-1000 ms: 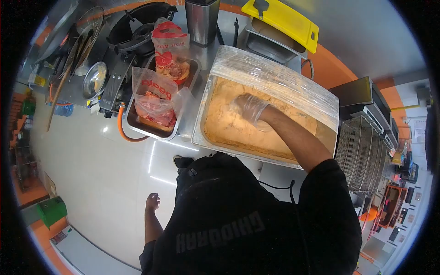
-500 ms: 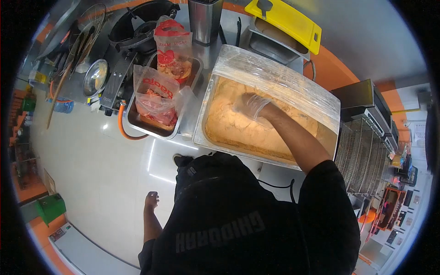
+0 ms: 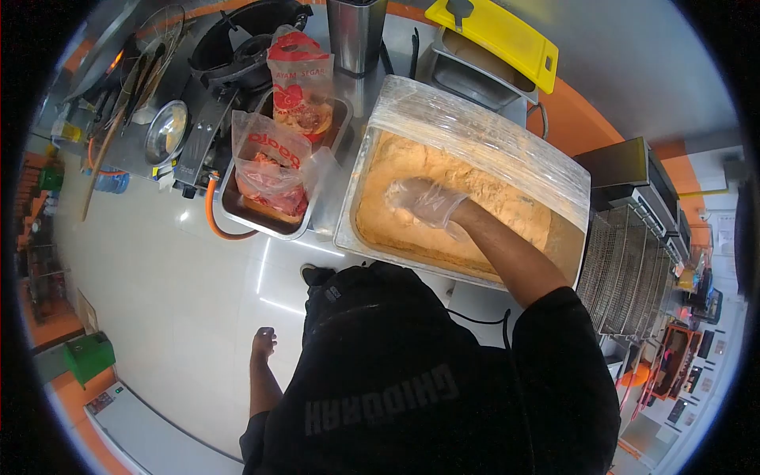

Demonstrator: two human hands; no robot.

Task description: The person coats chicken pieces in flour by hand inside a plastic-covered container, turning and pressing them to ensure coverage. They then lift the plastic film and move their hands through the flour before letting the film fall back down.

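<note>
Head view hides much: the person's dark shirt fills 6 o'clock, and the fisheye rim cuts the corners. The right hand point(image 3: 423, 202), in a thin clear glove, rests fingers-down on the orange-tan powder point(image 3: 499, 202). Its fingertips are partly sunk, so I cannot tell whether it grips anything. The powder lies in a rectangular steel tray point(image 3: 345, 231) on the surface at 12 o'clock, with glossy cling film point(image 3: 483, 131) over its far half. The left hand point(image 3: 264, 343) hangs at 7 o'clock over the floor, too small to judge its fingers.
</note>
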